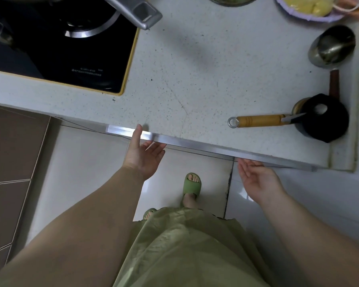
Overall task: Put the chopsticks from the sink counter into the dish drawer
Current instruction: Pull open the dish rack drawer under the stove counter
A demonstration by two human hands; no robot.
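Both hands empty, palms up: your left hand (142, 154) has its fingers tucked under the long brushed-metal handle strip (195, 144) below the counter edge, and your right hand (255, 175) is open just beneath the same strip. Chopsticks: not in view. Pull evenly with both hands so the drawer front runs straight. Surface: speckled pale stone counter (195, 79). Also present: black glass hob (71, 48), wooden-handled knife (261, 120), glossy white floor tiles (87, 162).
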